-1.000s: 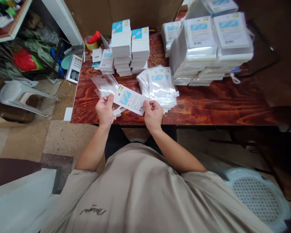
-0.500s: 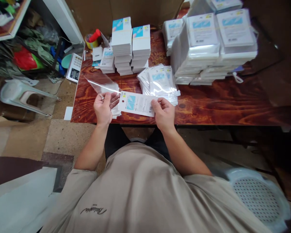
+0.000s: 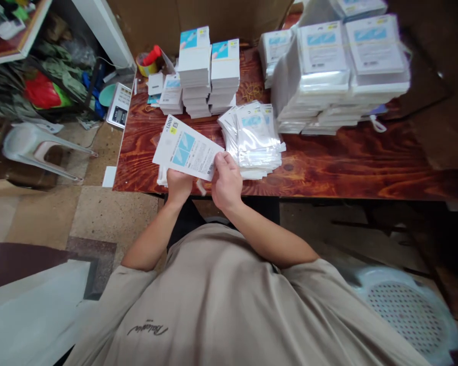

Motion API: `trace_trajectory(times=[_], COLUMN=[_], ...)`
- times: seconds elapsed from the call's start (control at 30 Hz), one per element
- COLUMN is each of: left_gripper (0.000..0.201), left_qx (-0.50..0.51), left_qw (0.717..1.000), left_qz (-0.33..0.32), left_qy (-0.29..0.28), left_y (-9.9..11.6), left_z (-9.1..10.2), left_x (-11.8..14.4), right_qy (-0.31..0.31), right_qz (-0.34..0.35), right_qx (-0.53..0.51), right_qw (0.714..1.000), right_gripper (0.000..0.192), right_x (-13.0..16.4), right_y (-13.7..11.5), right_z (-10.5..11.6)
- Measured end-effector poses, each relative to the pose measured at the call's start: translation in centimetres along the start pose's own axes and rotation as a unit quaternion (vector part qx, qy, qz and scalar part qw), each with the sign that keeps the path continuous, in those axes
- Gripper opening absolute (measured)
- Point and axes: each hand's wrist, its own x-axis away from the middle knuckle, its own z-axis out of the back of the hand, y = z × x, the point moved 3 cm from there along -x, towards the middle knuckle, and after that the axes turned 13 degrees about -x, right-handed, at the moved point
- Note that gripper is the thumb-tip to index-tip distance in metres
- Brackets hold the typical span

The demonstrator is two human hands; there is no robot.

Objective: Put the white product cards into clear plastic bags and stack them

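Grasping one printed card [image 3: 187, 148] marked "1000" beside a yellow label, the left hand [image 3: 178, 184] and right hand [image 3: 226, 180] each close their grip on its near edge, above the worktop [image 3: 328, 157] front.

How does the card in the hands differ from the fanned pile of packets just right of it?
The card is single, lifted off the table and tilted between left hand and right hand; the packet pile is many, lying on the table. The pile's packets look glossy, in clear sleeves. Both show white cards with blue print.
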Motion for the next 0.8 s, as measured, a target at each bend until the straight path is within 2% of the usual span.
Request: trace_trajectory(times=[0.07,0.13,0.23,0.3,0.37,0.4,0.47,0.53,0.6,0.7,0.8], left_gripper=[0.036,0.042,0.044,0.04,0.033,0.031,0.029,0.03,0.031,0.031,0.03], left_qx=[0.067,0.14,0.162,0.156,0.16,0.162,0.166,0.165,0.165,0.168,0.166], left_qw=[0.996,0.984,0.973,0.97,0.969,0.969,0.97,0.971,0.97,0.97,0.973], left_qz=[0.048,0.095,0.141,0.172,0.189,0.188,0.177,0.172,0.175,0.171,0.156], left_qy=[-0.025,-0.062,-0.082,-0.068,-0.024,0.001,0.033,0.036,0.039,0.041,0.037], left_y=[0.0,0.2,0.0,-0.5,-1.0,-1.2,-1.1,-0.9,-0.6,-0.2,0.1], left_z=[0.3,0.6,0.6,0.7,1.1,1.5,2.1,2.5,2.6,2.2,1.6], left_x=[0.4,0.6,0.1,-0.5,-1.2,-1.6,-2.1,-2.4,-2.4,-1.9,-1.2], right_qy=[0.003,-0.002,0.0,0.022,0.051,0.057,0.052,0.053,0.067,0.088,0.091], right_qz=[0.006,-0.022,-0.064,-0.036,-0.002,-0.007,-0.06,-0.11,-0.127,-0.085,0.012], right_qx=[0.008,0.01,0.006,0.025,0.072,0.103,0.16,0.201,0.221,0.233,0.276], right_qw=[1.0,1.0,0.998,0.999,0.996,0.993,0.984,0.972,0.965,0.965,0.957], right_gripper=[0.037,0.041,0.047,0.045,0.04,0.038,0.037,0.037,0.038,0.039,0.038], right_x=[0.0,-0.6,-1.8,-2.2,-2.0,-1.7,-1.0,-0.2,0.3,0.3,0.1], right_y=[0.8,1.5,1.3,-0.2,-2.3,-3.3,-4.7,-5.4,-5.4,-5.1,-5.0], right_z=[0.0,0.0,0.1,0.7,1.9,2.6,4.2,5.6,6.6,7.1,6.7])
